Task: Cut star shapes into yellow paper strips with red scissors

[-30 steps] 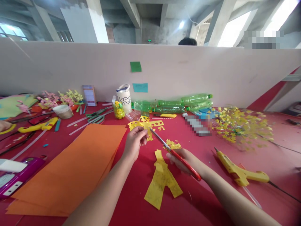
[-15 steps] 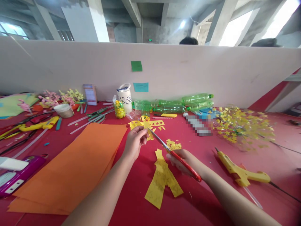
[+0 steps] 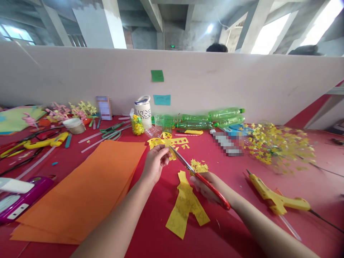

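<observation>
My left hand point(image 3: 156, 160) pinches a small piece of yellow paper point(image 3: 168, 142) between thumb and fingers. My right hand point(image 3: 209, 186) is closed around the red handles of a pair of scissors point(image 3: 213, 189), whose blade tips reach up to that paper. Just beyond the right hand lies a small heap of cut yellow stars point(image 3: 199, 165). Yellow strips with drawn star outlines point(image 3: 179, 213) rest on the red table below the scissors. Star-punched yellow scraps point(image 3: 180, 142) are spread behind the left hand.
Orange sheets point(image 3: 80, 190) cover the left side of the red table point(image 3: 150, 236). On the right are a yellow glue gun point(image 3: 274, 193) and a bunch of yellow stars on stems point(image 3: 276, 143). Green plastic bottles point(image 3: 199, 124) and a white cup point(image 3: 143, 110) stand along the partition point(image 3: 107, 75).
The view has shifted very slightly. Both hands, the scissors and the pinched paper keep nearly the same places.
</observation>
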`<action>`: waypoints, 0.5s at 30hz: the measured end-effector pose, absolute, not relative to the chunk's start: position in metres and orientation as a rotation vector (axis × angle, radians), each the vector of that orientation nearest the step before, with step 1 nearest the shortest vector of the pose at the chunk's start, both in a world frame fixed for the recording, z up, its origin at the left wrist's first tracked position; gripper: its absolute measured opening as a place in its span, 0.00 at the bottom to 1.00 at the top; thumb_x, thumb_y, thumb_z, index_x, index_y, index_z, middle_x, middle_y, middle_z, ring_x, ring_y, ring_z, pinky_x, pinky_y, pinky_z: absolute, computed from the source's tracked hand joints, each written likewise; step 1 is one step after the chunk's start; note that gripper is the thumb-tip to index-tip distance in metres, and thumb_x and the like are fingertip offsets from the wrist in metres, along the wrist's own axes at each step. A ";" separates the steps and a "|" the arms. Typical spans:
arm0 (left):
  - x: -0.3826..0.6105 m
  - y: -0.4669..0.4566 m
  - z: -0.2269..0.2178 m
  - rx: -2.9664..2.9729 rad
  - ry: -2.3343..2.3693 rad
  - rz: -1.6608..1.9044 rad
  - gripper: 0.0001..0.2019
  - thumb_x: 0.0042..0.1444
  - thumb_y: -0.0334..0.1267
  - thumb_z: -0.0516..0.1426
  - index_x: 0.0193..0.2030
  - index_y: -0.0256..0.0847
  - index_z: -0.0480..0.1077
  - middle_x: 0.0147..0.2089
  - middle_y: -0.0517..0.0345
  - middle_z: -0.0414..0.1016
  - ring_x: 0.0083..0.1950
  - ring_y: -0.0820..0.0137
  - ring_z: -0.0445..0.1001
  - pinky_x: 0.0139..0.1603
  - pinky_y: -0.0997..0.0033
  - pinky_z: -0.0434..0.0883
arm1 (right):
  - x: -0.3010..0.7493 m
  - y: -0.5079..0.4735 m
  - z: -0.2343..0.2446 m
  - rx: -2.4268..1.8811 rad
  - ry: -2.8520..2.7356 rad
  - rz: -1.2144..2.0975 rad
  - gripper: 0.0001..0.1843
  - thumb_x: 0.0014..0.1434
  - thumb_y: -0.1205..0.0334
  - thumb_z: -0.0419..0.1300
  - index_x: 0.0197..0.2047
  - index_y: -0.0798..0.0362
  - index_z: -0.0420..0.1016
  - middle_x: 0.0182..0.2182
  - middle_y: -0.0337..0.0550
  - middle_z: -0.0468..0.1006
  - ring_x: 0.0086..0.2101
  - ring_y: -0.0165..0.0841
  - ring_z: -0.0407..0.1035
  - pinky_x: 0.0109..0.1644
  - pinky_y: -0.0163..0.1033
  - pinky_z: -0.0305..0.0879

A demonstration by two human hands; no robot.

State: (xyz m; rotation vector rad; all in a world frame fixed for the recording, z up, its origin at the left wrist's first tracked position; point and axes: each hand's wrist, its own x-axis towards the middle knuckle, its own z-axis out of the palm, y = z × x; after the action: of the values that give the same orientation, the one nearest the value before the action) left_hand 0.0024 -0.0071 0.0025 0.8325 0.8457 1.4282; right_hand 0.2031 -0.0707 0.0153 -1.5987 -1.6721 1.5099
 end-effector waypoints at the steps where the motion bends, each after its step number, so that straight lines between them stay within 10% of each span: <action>1: 0.002 -0.007 0.002 0.832 0.846 1.429 0.09 0.48 0.36 0.63 0.31 0.36 0.67 0.22 0.63 0.71 0.17 0.83 0.61 0.17 0.83 0.55 | 0.203 -0.070 0.015 -1.607 -1.673 1.507 0.28 0.52 0.35 0.58 0.23 0.54 0.62 0.12 0.31 0.58 0.11 0.22 0.52 0.13 0.28 0.49; 15: 0.001 -0.006 0.001 0.846 0.828 1.415 0.09 0.48 0.37 0.63 0.29 0.36 0.67 0.22 0.64 0.70 0.17 0.83 0.61 0.17 0.83 0.54 | 0.203 -0.068 0.014 -1.623 -1.683 1.492 0.28 0.52 0.36 0.58 0.22 0.53 0.62 0.13 0.33 0.59 0.12 0.23 0.53 0.13 0.28 0.48</action>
State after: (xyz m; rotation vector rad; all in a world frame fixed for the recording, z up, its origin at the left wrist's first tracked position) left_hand 0.0012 -0.0063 0.0014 0.8460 0.8283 1.4149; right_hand 0.2031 -0.0677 0.0137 -1.6234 -1.6833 1.4917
